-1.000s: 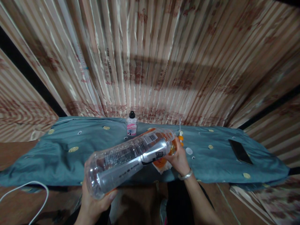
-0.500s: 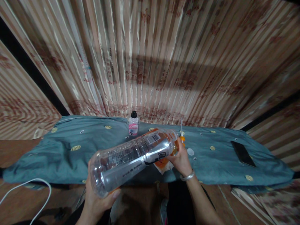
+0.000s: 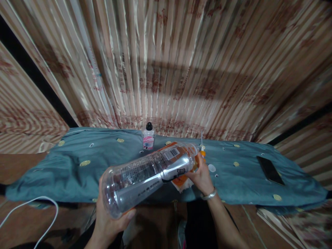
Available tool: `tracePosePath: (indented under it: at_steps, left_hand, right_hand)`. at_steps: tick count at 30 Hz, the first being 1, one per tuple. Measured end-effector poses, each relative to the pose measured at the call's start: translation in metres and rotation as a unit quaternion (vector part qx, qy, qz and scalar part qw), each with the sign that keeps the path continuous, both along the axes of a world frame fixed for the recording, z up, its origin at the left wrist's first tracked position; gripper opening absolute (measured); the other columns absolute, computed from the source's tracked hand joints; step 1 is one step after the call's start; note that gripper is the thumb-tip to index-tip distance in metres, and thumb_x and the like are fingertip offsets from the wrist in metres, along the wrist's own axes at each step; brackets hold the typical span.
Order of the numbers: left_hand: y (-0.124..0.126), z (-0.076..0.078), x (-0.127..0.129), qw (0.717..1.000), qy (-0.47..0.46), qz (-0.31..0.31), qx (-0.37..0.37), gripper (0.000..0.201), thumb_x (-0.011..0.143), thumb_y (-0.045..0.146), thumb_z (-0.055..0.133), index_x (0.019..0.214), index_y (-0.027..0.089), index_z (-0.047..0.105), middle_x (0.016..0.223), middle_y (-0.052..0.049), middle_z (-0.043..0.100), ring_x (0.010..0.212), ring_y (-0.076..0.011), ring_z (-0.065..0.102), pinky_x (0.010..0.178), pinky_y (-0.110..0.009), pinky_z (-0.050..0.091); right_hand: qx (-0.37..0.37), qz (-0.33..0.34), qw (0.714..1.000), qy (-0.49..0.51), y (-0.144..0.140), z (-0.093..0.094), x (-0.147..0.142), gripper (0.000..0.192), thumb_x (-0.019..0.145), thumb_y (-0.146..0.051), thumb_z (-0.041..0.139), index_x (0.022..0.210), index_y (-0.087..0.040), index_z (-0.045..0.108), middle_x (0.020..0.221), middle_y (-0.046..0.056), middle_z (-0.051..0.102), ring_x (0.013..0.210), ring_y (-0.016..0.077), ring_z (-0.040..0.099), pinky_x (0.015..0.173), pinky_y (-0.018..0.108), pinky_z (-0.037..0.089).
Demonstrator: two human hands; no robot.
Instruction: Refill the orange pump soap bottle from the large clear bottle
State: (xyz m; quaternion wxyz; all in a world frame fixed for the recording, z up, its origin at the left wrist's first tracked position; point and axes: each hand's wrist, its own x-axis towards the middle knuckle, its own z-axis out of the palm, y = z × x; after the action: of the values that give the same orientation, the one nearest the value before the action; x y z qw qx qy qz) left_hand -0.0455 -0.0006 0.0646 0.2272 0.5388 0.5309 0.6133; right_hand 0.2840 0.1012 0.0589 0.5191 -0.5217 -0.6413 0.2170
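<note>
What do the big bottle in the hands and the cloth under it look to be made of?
Big bottle: clear glossy plastic, likely; you see through its wall and light glints along it, with a printed label wrapped round. Cloth: soft woven fabric, matt teal with small yellow motifs; it sags and wrinkles at the edges.

I hold a clear bottle (image 3: 145, 174) on its side above the teal cloth, base toward me, neck (orange label peeling) pointing away.
</note>
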Motion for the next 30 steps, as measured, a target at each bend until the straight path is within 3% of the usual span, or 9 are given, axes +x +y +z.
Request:
tracePosePath:
  at_steps: [6, 9, 12, 15, 22, 30]
  left_hand:
    - [0.001, 0.001, 0.003, 0.999, 0.034, 0.0, 0.015, 0.103, 0.057, 0.063, 0.099, 0.143, 0.018, 0.066, 0.135, -0.024, 0.077, 0.12, -0.05, 0.08, 0.098, -0.063, 0.07]
    - [0.002, 0.002, 0.004, 0.995, 0.069, 0.021, 0.064, 0.102, 0.059, 0.067, 0.097, 0.143, 0.018, 0.067, 0.133, -0.024, 0.078, 0.115, -0.0502, 0.082, 0.093, -0.064, 0.072]
    - [0.001, -0.003, -0.001, 0.989, 0.109, -0.011, 0.1, 0.101, 0.067, 0.057, 0.097, 0.154, 0.02, 0.061, 0.135, -0.023, 0.078, 0.111, -0.0468, 0.084, 0.088, -0.06, 0.074]
    - [-0.001, -0.01, -0.008, 0.987, 0.128, -0.028, 0.095, 0.105, 0.068, 0.049, 0.097, 0.16, 0.02, 0.056, 0.141, -0.023, 0.075, 0.117, -0.0471, 0.082, 0.092, -0.06, 0.073]
    - [0.001, -0.015, -0.009, 0.995, 0.087, -0.014, 0.054, 0.11, 0.055, 0.049, 0.101, 0.153, 0.019, 0.06, 0.142, -0.023, 0.076, 0.12, -0.0501, 0.08, 0.097, -0.063, 0.072]
    - [0.001, -0.009, -0.003, 0.972, 0.187, -0.019, 0.138, 0.112, 0.07, 0.046, 0.096, 0.168, 0.023, 0.046, 0.144, -0.021, 0.073, 0.117, -0.044, 0.082, 0.09, -0.055, 0.074]
  right_hand:
    - [0.003, -0.009, 1.0, -0.006, 0.0, 0.0, -0.001, 0.079, 0.069, -0.033, 0.091, 0.143, -0.023, 0.066, 0.128, 0.012, 0.084, 0.114, 0.0357, 0.083, 0.099, 0.048, 0.069]
    - [0.002, -0.004, 1.0, -0.003, 0.0, 0.0, -0.001, 0.079, 0.071, -0.036, 0.091, 0.144, -0.022, 0.065, 0.129, 0.013, 0.084, 0.116, 0.0368, 0.082, 0.1, 0.049, 0.068]
    - [-0.002, -0.003, 1.0, -0.002, -0.001, 0.0, 0.0, 0.08, 0.071, -0.039, 0.092, 0.144, -0.021, 0.064, 0.131, 0.014, 0.083, 0.117, 0.0379, 0.082, 0.102, 0.051, 0.068]
    - [-0.005, -0.006, 1.0, -0.001, -0.001, -0.001, 0.0, 0.081, 0.071, -0.04, 0.093, 0.145, -0.022, 0.064, 0.131, 0.014, 0.084, 0.116, 0.0383, 0.083, 0.1, 0.051, 0.069]
    - [-0.006, -0.002, 1.0, 0.003, 0.001, -0.001, 0.0, 0.086, 0.068, -0.037, 0.094, 0.146, -0.022, 0.064, 0.132, 0.014, 0.083, 0.119, 0.0382, 0.082, 0.104, 0.051, 0.067]
    - [-0.01, 0.001, 1.0, 0.005, 0.0, 0.001, 0.0, 0.084, 0.069, -0.038, 0.093, 0.146, -0.021, 0.063, 0.132, 0.015, 0.083, 0.118, 0.0389, 0.082, 0.102, 0.051, 0.068]
